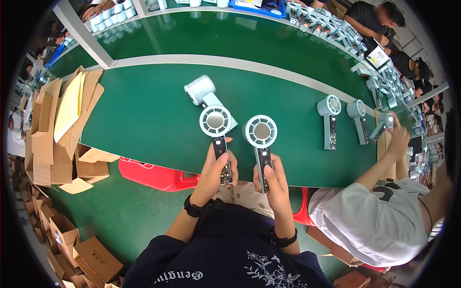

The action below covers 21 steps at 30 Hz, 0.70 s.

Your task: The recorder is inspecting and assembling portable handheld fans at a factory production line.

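My left hand (218, 165) is closed round the handle of a light-blue handheld fan (215, 121), its round slotted head pointing away from me. In my right hand (273, 178) is a second handheld fan (260, 131) of the same kind, gripped by its handle. Both handles show a bare dark circuit board on the upper side, with my thumbs resting on them. Just beyond the left fan, another light-blue fan (200, 90) lies on the green table (153, 105), its handle partly hidden behind the held one.
Two more fans with bare boards, one (330, 120) nearer and one (357, 120) farther right, are on the table. A co-worker's hand (397, 137) at the right holds another. Cardboard (45, 129) is stacked left, with boxes (96, 259) below. A red stool (149, 174) stands under the edge.
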Each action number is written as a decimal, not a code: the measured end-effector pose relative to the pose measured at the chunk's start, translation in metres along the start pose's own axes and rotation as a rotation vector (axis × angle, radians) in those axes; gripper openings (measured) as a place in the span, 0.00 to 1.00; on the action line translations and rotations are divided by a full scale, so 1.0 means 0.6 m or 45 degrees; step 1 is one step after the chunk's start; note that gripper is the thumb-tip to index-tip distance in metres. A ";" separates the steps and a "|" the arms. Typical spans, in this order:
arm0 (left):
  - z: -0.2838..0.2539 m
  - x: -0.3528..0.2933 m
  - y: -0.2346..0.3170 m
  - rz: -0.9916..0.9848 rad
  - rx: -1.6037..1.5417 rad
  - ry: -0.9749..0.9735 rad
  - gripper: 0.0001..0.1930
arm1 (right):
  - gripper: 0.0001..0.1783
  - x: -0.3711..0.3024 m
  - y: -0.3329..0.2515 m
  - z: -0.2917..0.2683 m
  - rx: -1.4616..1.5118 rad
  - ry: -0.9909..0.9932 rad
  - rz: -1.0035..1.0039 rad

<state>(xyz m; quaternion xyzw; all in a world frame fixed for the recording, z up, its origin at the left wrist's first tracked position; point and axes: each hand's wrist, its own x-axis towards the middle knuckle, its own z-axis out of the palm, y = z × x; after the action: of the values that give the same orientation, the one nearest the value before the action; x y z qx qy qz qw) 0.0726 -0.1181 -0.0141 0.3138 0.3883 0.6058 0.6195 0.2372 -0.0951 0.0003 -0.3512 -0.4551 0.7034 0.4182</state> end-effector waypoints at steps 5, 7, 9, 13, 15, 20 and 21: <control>-0.009 0.001 -0.004 0.010 -0.105 -0.075 0.22 | 0.19 0.003 0.007 0.004 0.015 0.022 -0.041; -0.013 0.000 -0.008 0.025 -0.146 -0.137 0.21 | 0.19 0.005 0.009 0.005 0.018 0.026 -0.052; -0.010 -0.002 -0.006 0.024 -0.109 -0.117 0.22 | 0.20 0.007 0.012 0.005 0.020 0.033 -0.074; -0.006 -0.003 -0.003 0.023 -0.047 -0.089 0.24 | 0.19 0.007 0.015 0.005 0.012 0.069 -0.068; -0.007 -0.002 -0.002 0.034 -0.064 -0.091 0.24 | 0.19 0.008 0.014 0.005 0.005 0.071 -0.061; -0.007 -0.002 -0.001 0.010 -0.090 -0.098 0.24 | 0.19 0.011 0.010 0.004 0.024 0.060 -0.030; -0.008 -0.002 -0.001 0.005 -0.103 -0.096 0.24 | 0.19 0.012 0.010 0.003 0.038 0.056 -0.021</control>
<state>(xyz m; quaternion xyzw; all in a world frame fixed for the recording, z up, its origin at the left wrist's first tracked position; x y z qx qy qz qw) 0.0691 -0.1196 -0.0171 0.3120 0.3393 0.6100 0.6446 0.2311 -0.0908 -0.0055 -0.3565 -0.4382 0.6987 0.4390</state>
